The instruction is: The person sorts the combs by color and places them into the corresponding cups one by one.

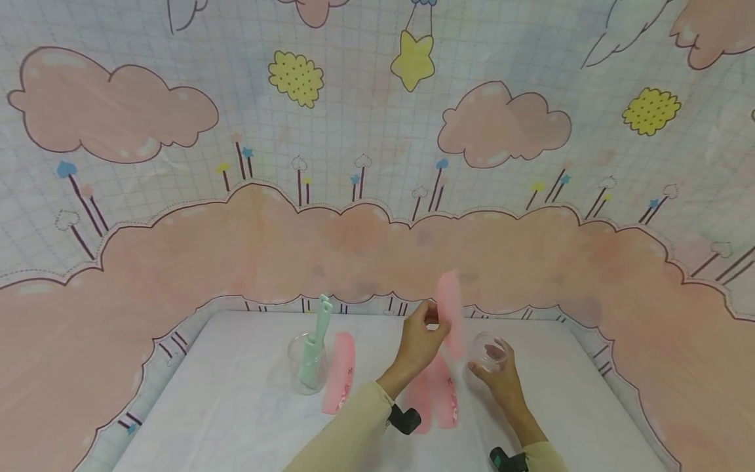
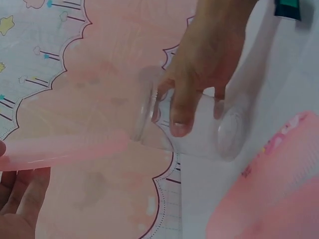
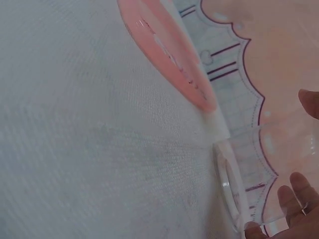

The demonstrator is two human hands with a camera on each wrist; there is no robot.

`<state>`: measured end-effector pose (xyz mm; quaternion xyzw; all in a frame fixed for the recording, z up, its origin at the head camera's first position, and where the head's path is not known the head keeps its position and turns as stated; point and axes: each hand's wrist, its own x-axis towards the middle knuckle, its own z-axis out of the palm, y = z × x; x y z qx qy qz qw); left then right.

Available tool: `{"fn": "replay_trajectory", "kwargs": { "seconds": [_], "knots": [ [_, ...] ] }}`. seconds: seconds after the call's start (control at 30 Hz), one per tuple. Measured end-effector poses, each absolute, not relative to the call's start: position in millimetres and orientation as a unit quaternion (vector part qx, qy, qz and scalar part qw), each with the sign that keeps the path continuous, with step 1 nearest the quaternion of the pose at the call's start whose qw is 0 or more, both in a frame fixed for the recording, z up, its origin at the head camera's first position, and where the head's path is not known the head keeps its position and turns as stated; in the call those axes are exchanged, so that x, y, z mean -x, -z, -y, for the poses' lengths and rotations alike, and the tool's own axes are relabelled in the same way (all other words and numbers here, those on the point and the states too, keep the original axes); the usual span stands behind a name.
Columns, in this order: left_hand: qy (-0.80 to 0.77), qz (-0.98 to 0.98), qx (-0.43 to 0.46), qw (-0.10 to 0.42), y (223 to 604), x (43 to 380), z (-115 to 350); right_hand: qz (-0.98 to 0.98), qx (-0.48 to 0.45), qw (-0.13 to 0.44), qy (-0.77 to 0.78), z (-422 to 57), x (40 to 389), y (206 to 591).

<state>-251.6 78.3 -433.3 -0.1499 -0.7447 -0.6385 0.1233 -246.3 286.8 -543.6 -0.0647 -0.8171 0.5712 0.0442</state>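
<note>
My left hand (image 1: 420, 335) pinches a pink comb (image 1: 451, 311) near its middle, holding it on end above the table. The same comb (image 2: 65, 150) lies sideways across the left wrist view, between thumb and fingers. A clear cup (image 1: 485, 338) is in my right hand (image 1: 503, 379), whose thumb and fingers are wrapped around its side. In the right wrist view the cup's (image 3: 228, 181) round end is near the white cloth. Two more pink combs, one at left (image 1: 417, 401) and one at right (image 1: 445, 396), lie side by side under my left forearm, partly hidden.
Left of my arms, a second clear cup (image 1: 295, 359) holds mint-green handled items (image 1: 322, 321). Another pink comb (image 1: 339, 373) lies just right of it. A white cloth (image 1: 224, 393) covers the table, and a patterned backdrop (image 1: 354, 255) rises behind its far edge.
</note>
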Motion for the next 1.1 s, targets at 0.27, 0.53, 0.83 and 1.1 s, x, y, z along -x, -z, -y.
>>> {"fn": "replay_trajectory", "kwargs": {
  "seconds": [0.27,0.53,0.83,1.1],
  "knots": [
    [0.640,0.738,0.161,0.141,424,266,-92,0.815,0.052,0.054,-0.574,-287,249,547],
    [0.630,0.750,0.157,0.129,423,283,-105,0.809,0.042,0.062,-0.583,-287,249,547],
    [0.641,0.747,0.143,0.103,430,290,-120,0.812,0.046,0.059,-0.579,-288,249,546],
    [0.638,0.753,0.136,0.089,443,289,-134,0.809,0.053,0.047,-0.584,-288,247,547]
  ]
}}
